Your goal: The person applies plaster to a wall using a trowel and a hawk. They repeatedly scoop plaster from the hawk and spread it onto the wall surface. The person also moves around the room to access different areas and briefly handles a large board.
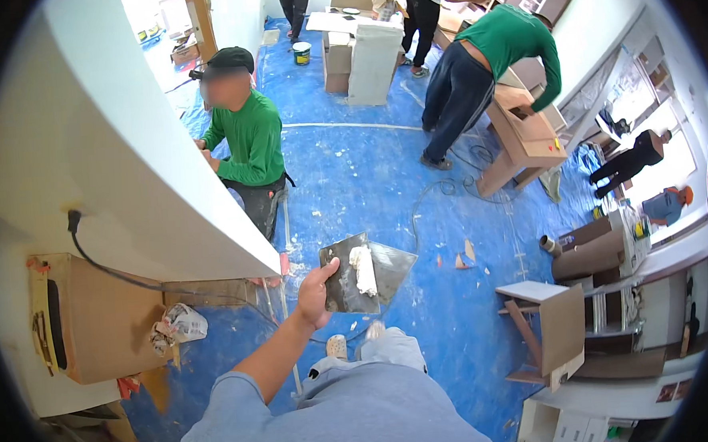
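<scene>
My left hand [315, 293] reaches forward from the blue-grey sleeve, its thumb over the edge of a flat metal putty plate [342, 290]. On the plate lies a white lump of putty [363, 270], drawn out lengthwise. A lighter, shinier flat metal sheet [396, 265] sticks out at the plate's right side; whether it is a separate blade I cannot tell. The hand holds these at mid-height above the blue floor sheet [344, 181]. My right hand does not show.
A white wall [167, 175] curves along my left, a black cable hanging from it. Beyond its edge crouches a person in green [250, 138]. Another person in green [513, 44] bends over a wooden piece [525, 132]. Boards and a small table [560, 330] stand right; a paint bucket [302, 53] stands far off.
</scene>
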Demonstrator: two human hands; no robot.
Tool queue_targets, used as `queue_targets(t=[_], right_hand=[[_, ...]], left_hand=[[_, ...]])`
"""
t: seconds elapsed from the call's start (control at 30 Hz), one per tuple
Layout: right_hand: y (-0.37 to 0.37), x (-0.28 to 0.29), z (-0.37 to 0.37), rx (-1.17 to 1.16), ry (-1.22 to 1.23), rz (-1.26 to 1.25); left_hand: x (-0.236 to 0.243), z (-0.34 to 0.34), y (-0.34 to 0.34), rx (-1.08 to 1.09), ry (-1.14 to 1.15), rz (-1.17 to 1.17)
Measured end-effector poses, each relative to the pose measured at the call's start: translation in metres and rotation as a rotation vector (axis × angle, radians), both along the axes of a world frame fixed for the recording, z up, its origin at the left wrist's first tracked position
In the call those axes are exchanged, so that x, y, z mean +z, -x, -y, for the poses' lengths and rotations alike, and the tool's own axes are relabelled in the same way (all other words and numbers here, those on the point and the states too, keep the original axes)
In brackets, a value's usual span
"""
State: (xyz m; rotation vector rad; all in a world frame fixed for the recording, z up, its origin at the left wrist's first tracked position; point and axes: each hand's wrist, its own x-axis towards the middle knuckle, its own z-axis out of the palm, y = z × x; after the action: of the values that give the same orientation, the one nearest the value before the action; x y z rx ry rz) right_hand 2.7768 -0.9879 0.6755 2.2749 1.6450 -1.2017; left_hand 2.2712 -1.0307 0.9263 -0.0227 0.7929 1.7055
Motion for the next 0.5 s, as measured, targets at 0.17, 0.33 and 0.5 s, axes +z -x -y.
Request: queue_targets(t=[0.17,0.33,0.5], right_hand=[[0.060,-0.011,-0.103,0.065,-0.010,0.033],[0.092,-0.038,-0.186,0.121,0.082,0.130],[0.132,-0.049,-0.288,0.183,0.115,0.171]], left_hand=[[-0.017,-0.094,0.054,0.006,0.051,0.007],[-0.015,-0.187,0.106,0.021,0.069,0.029],[0.000,-0.266,0.175,0.134,0.134,0.028]])
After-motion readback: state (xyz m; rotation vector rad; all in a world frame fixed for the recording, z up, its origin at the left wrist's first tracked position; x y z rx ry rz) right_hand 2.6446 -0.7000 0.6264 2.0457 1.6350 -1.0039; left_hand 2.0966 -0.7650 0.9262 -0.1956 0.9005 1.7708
